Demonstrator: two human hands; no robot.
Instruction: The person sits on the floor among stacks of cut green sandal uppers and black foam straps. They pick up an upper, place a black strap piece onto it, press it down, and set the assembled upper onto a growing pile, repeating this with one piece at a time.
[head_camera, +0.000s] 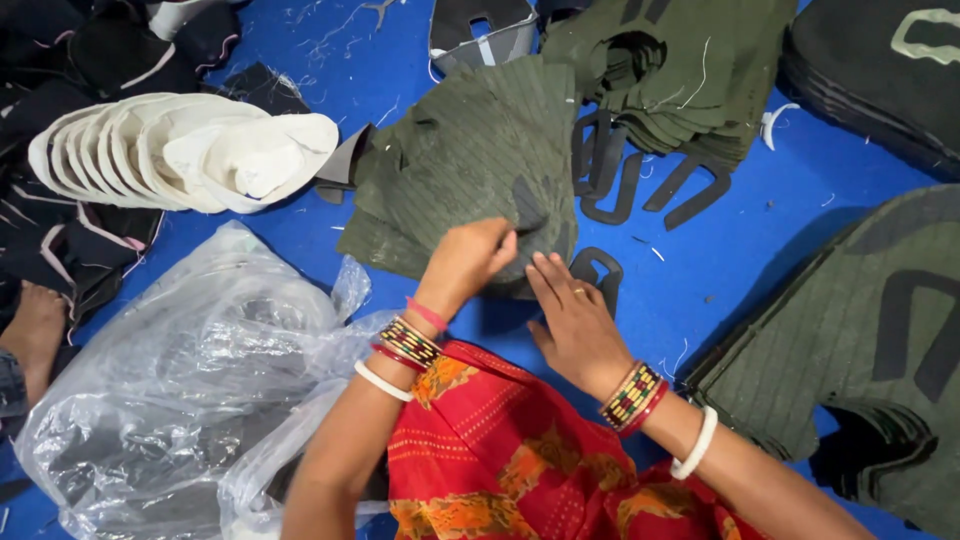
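- the left hand curls at the wrist, its fingers pinching the near edge of a fanned stack of olive-green ribbed fabric cut pieces that lies on the blue worktop.
- the right hand lies flat just beside it, fingers spread and pointing up toward the same edge, touching the stack's lower corner.
- a black loop-shaped cut piece sits just past the right fingertips, partly under the stack.
- open blue surface runs to the right of the hands, up to another olive-green stack cut off by the frame edge.
- crumpled clear plastic bags crowd the left side; a row of cream insole-shaped pieces lies beyond.
- a red patterned garment hides the near worktop.
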